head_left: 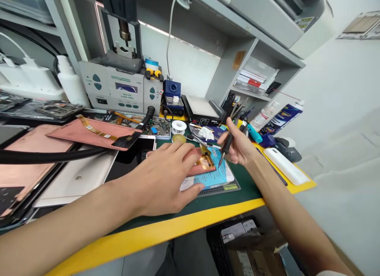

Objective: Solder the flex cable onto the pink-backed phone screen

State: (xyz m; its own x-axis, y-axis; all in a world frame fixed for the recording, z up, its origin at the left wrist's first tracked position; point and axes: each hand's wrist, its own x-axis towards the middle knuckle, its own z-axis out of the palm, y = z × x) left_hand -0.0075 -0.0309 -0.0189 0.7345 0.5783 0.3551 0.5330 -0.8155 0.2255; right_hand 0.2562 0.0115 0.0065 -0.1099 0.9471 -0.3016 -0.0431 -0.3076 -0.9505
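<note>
My left hand (169, 173) lies palm down over a copper-pink phone screen panel (194, 171), its fingers stretched and its thumb apart. The hand hides much of the panel. On the panel's right end a gold flex cable (207, 162) shows, with a small flap standing up. Under it lies a blue and white printed sheet (221, 173) on a dark mesh pad (234, 186). My right hand (239, 143) grips a black soldering iron (228, 143) like a pen. Its pointed tip is angled down, close to the panel's right end.
Left lie more pink panels (95, 133) and a thick black hose (56, 156). A grey rework station (115, 88) stands behind. Solder wire (179, 127), tweezers and a circuit board (160, 127) lie beyond my hands. Right are a blue can (282, 118) and a white bar (285, 165). The yellow table edge (178, 224) runs nearest me.
</note>
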